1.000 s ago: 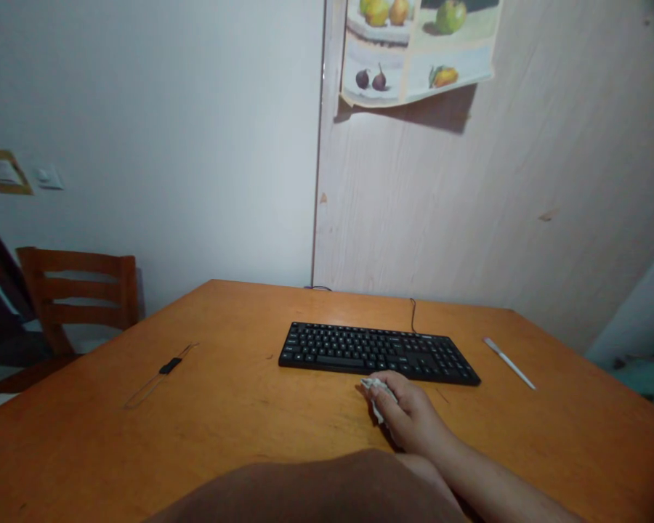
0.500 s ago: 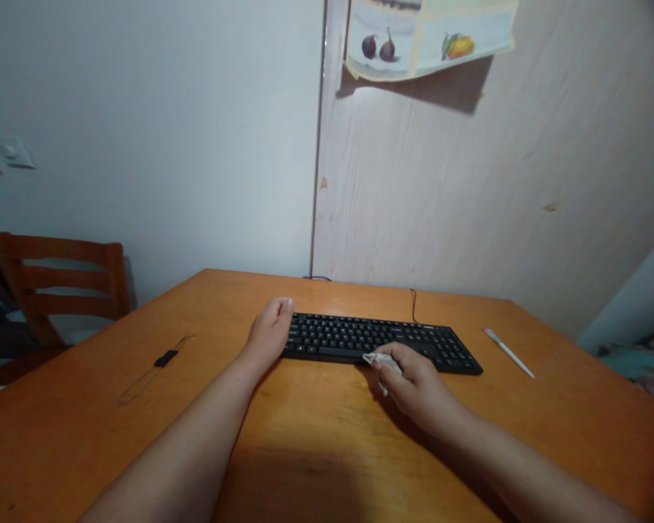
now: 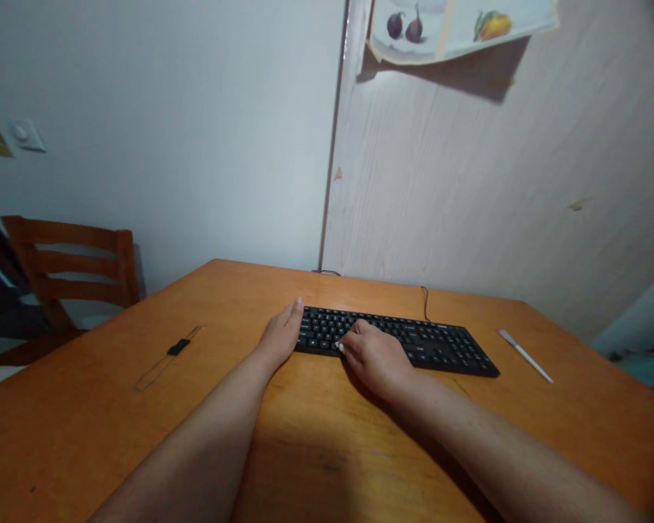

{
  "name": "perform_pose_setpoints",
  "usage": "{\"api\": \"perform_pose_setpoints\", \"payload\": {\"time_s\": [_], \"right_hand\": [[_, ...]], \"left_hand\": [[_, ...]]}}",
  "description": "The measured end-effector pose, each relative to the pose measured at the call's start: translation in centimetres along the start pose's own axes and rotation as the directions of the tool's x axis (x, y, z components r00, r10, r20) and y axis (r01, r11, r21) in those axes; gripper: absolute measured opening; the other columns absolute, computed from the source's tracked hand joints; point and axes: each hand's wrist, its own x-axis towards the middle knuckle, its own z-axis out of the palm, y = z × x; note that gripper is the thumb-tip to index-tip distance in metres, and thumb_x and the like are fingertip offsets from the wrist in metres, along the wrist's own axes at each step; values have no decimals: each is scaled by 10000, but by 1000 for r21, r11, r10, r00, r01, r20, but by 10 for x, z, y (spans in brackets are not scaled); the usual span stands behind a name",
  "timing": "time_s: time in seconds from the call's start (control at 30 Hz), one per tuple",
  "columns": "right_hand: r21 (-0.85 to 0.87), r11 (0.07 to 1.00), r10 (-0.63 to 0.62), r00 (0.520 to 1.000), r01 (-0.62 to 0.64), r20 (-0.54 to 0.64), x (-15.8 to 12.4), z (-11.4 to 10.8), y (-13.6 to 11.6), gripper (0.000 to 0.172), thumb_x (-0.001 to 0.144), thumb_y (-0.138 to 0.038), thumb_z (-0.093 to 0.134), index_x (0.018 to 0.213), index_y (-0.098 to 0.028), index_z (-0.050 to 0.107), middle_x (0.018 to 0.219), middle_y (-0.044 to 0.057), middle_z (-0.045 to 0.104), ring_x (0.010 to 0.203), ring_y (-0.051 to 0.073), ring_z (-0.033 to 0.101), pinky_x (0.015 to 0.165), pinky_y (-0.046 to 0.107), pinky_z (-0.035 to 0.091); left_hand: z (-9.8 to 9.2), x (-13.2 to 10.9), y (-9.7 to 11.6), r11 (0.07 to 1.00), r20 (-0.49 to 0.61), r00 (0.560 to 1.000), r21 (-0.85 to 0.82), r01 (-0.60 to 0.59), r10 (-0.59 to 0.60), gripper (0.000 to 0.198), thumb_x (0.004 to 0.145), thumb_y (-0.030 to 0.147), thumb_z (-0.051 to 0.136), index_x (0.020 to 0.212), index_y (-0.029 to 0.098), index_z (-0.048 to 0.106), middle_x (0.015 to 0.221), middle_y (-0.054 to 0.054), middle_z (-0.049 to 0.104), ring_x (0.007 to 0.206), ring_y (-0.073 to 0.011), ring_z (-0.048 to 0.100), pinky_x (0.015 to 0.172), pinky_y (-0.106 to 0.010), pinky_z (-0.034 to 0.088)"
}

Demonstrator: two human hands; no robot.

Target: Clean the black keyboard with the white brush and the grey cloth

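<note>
A black keyboard [image 3: 425, 341] lies on the orange wooden table [image 3: 114, 428], its cable running toward the wall. My left hand [image 3: 281, 335] rests against the keyboard's left end, fingers together and stretched forward. My right hand [image 3: 373, 356] is curled on the keyboard's left part, pressing a small white cloth [image 3: 340, 348] onto the keys; only a corner of the cloth shows under the fingers.
A white pen [image 3: 525, 354] lies on the table to the right of the keyboard. A thin strap with a black clip [image 3: 170, 353] lies to the left. A wooden chair [image 3: 70, 272] stands at the table's left side. A fruit poster [image 3: 458, 25] hangs on the wall.
My left arm came up and its hand settled at the keyboard's left end. My right hand carried the white cloth from the table in front of the keyboard onto the keys and leftward.
</note>
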Motion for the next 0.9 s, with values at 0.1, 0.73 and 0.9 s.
{"api": "perform_pose_setpoints", "payload": {"time_s": [0.1,0.73,0.9], "right_hand": [[-53,998,32,999,-30,38,-10,-6,15,244,1006,-293,491,919,-210,703,997,62,623,866,173,589,683,276,357],[-153,988,38,998,-31,44,4,4,-29,289,1020,-264,411,972,-182,684,1043,107,644,910,224,594,723,316,423],[-155,984,107,991,-93,83,-19,-4,-3,302,1021,-252,398,985,-180,688,1028,101,644,894,221,603,734,323,425]], "left_hand": [[1,1,-1,1000,9,1000,10,24,-24,740,980,696,217,1182,185,712,1264,-126,727,1252,-318,622,1058,-418,452],[3,5,-9,999,-10,1000,-44,26,-26,796,966,735,182,1114,178,731,1212,-141,743,1156,-304,676,1013,-409,492],[3,6,-12,998,-23,999,-61,28,-29,757,978,707,214,1170,179,722,1251,-136,730,1195,-306,659,1043,-418,476]]}}
